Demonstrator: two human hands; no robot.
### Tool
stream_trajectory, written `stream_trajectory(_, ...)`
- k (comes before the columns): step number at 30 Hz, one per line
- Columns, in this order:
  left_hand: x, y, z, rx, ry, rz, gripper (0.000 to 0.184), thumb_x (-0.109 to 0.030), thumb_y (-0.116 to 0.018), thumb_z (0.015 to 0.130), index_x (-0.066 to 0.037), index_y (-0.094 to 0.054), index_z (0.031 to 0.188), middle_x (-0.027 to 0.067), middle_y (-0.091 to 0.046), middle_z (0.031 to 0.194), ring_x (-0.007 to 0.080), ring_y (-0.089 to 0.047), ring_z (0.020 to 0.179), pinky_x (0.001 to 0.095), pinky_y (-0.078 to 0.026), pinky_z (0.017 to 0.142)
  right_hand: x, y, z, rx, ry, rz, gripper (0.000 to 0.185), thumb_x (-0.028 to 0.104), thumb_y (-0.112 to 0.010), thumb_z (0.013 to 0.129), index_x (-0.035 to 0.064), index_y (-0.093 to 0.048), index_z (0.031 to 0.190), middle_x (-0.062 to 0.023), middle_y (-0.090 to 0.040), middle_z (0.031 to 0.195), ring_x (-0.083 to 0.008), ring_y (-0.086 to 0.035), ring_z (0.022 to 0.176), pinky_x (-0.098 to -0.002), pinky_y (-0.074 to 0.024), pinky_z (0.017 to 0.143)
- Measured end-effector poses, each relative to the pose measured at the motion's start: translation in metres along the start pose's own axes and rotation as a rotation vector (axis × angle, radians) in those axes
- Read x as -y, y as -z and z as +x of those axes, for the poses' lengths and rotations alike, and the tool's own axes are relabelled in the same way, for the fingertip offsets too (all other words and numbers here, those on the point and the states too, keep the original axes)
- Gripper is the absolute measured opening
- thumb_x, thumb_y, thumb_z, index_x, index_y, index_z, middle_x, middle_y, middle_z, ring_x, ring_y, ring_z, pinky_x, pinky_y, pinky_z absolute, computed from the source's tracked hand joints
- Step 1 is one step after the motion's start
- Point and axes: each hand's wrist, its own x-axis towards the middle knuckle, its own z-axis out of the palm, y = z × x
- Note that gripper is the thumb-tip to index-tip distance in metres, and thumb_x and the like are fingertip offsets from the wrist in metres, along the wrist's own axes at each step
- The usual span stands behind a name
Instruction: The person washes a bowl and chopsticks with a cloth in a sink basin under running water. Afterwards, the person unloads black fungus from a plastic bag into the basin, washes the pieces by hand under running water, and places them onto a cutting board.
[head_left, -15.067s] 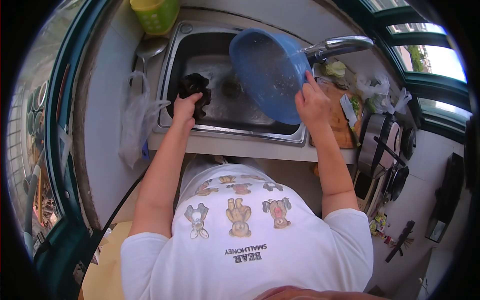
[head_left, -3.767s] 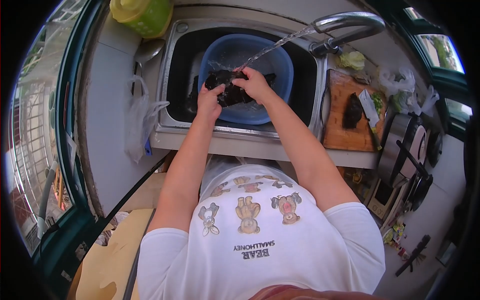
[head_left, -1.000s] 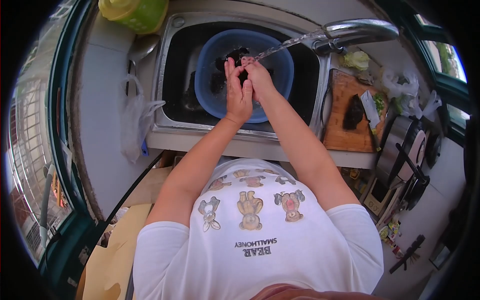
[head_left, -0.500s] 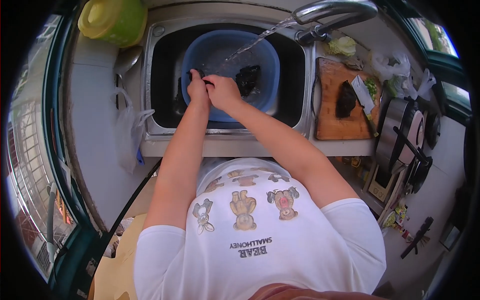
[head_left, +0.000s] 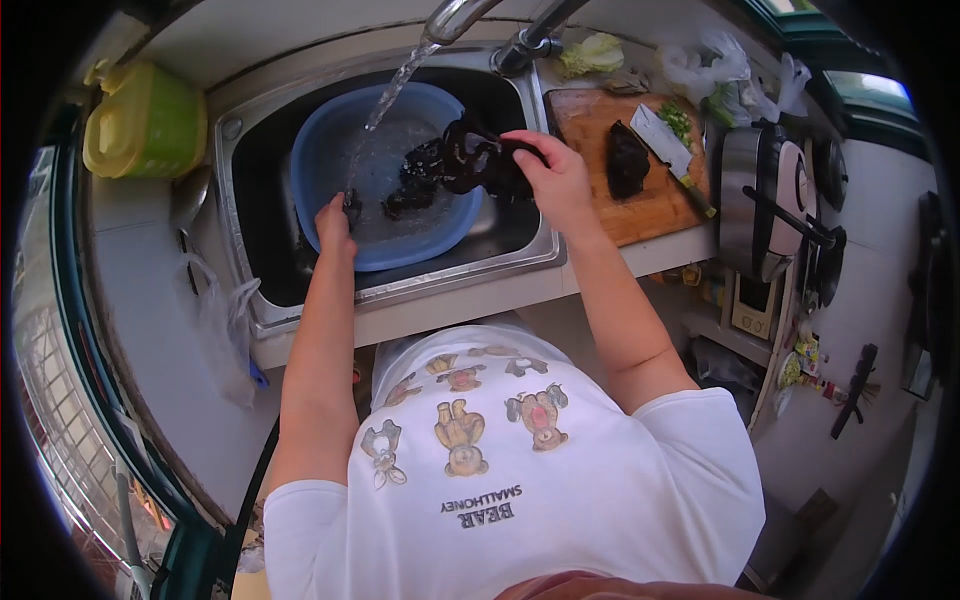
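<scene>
My right hand (head_left: 556, 180) grips a dark, wet, floppy piece (head_left: 472, 160) and holds it over the right rim of the blue basin (head_left: 400, 258). At the basin's left side is my left hand (head_left: 337, 222), with its fingers closed around a small dark piece (head_left: 352, 203) that is partly hidden. More dark pieces (head_left: 412, 185) lie in the water of the basin, which stands in the metal sink (head_left: 508, 252). Water runs from the faucet (head_left: 453, 18) into the basin.
On the right, a wooden cutting board (head_left: 585, 110) carries a dark piece (head_left: 627, 160), a knife (head_left: 662, 140) and chopped greens (head_left: 675, 122). A cabbage piece (head_left: 590, 55) and plastic bags (head_left: 705, 68) lie behind it. A yellow-green container (head_left: 145, 120) stands at the left, near a plastic bag (head_left: 225, 340).
My hands have moved apart. The right one has gone to the basin's right rim with a dark piece; the left stays at the left side. The view has turned, shifting the sink leftward.
</scene>
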Motion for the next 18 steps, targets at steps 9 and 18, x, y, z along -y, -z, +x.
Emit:
stream_trajectory(9,0.035,-0.019,0.011,-0.291,-0.609,1.423,0.051,-0.016,-0.067,0.068,-0.001,-0.050,0.114,0.0219,-0.057,0.105,0.0336,-0.053,0.104,0.0386,-0.042,0.088,-0.018,0.139,-0.029,-0.524,0.022,-0.592,0.037,0.010,-0.057,0.082,0.0024,-0.049,0.118,-0.0112,-0.048,0.115,-0.0193,-0.051,0.102,-0.0285,-0.0433,0.082)
stream_trajectory(18,0.017,-0.014,0.036,0.575,-0.143,0.895,0.029,-0.001,-0.059,0.075,-0.005,-0.056,0.103,0.0072,-0.057,0.101,0.0212,-0.055,0.091,0.0295,-0.046,0.079,-0.036,0.007,-0.019,0.159,-0.185,0.059,0.021,0.004,-0.052,0.085,-0.0014,-0.055,0.105,-0.0074,-0.061,0.095,-0.0134,-0.058,0.085,-0.0240,-0.0461,0.076)
